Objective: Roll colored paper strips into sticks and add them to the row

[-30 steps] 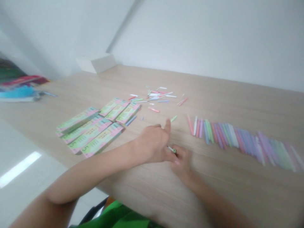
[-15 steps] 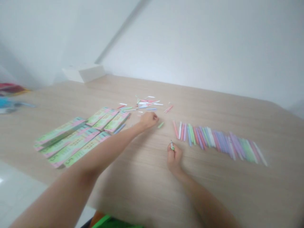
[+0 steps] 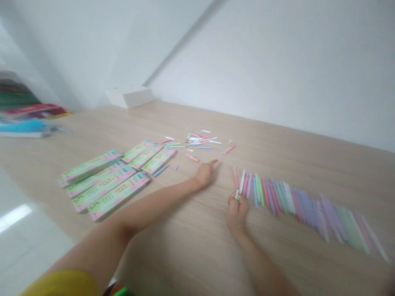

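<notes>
My right hand (image 3: 237, 213) is closed around a slim pen (image 3: 237, 194), whose narrow metal tip and pale green-white end stick out above the fist. It is just left of the near end of a row of pastel pens (image 3: 274, 195) in pink, white, purple, blue and green. My left hand (image 3: 205, 174) is low over the tabletop, index finger stretched out to the right, other fingers partly hidden. No object shows in it. Beyond it lies a loose pile of pen parts (image 3: 199, 139), and a pink and white piece (image 3: 192, 158) lies nearer.
Several green and pink boxes (image 3: 114, 189) marked 5 lie in two groups on the wooden table (image 3: 185, 230). Blue pieces (image 3: 161, 170) are beside them. A white box (image 3: 131, 96) stands at the back by the wall. Blue and red items (image 3: 27, 123) are at far left.
My left hand has come nearer and its index finger is now stretched out. The short green piece beside it is no longer visible. My right hand still holds the pen; the view has shifted left.
</notes>
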Motion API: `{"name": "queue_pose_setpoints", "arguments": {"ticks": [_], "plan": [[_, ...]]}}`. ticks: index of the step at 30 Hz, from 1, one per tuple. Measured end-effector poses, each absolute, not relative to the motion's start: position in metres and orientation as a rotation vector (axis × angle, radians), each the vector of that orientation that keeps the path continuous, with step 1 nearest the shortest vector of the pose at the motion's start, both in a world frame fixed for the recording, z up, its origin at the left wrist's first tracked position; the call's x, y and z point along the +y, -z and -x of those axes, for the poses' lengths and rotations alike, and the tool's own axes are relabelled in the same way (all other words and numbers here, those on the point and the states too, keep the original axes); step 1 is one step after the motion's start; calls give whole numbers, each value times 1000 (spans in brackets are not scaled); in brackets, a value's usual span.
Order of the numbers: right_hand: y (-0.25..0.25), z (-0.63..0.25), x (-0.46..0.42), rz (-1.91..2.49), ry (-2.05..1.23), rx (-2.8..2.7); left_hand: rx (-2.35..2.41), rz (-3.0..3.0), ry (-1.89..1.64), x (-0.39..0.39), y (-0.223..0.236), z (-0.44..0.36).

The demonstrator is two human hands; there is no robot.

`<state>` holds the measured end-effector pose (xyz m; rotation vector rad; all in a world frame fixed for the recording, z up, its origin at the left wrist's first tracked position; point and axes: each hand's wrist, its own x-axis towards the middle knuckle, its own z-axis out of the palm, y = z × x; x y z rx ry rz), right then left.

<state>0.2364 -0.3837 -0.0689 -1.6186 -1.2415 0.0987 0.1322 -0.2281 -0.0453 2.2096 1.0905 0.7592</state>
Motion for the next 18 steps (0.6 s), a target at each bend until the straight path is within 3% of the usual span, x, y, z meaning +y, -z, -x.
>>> {"name": "queue_pose_setpoints", "arguments": {"ticks": [3, 7, 18], "plan": [[63, -234, -384, 1691, -15, -1344, 1073, -1468, -1092, -247, 51, -120], [56, -228, -387, 1843, 170, -1612, 1168, -785, -1255, -269, 57, -111], [35, -206, -382, 2459, -1, -1872, 1106, -596, -1480, -306, 56, -110]]}}
